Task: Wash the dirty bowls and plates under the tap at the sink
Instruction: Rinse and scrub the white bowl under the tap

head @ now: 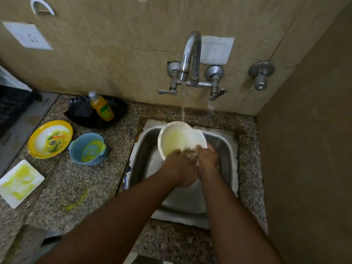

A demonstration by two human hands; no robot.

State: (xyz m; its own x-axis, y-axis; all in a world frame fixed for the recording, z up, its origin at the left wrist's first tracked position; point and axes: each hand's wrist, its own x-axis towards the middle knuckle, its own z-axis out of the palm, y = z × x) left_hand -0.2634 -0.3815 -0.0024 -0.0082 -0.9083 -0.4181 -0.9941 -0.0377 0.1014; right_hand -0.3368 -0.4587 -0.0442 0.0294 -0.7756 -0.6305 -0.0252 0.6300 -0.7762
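Item 1: round white plastic bowl (180, 139), streaked yellow inside. I see it tilted over the stainless steel sink basin (144, 149), its far rim under the stream of running water (183, 105) falling from the curved chrome wall tap (191, 58).

Item 2: left hand (179, 168). It lies at the bowl's near rim, fingers curled over the edge and onto the inside. The fingertips blur there, so I cannot tell how firmly it grips.

Item 3: right hand (207, 159). It touches the left hand at the same near rim, fingers bent around the bowl's edge from the right side. Something pale and blurred shows between the two hands; I cannot tell what it is.

Item 4: round yellow-rimmed white plate (50, 139), smeared yellow, green and orange, on the speckled granite counter (85, 183) left of the sink.

Item 5: blue plastic bowl with small side handles (88, 149), yellow residue inside, just beside the plate on its right.

Item 6: square white plate (20, 182), smeared yellow, near the counter's left edge, apart from the other two.

Item 7: clear bottle of orange dish liquid (102, 106), leaning in a black tray (118, 109) against the beige tiled wall (114, 44).

Item 8: yellow smear (78, 201) on the counter, in front of the blue bowl.
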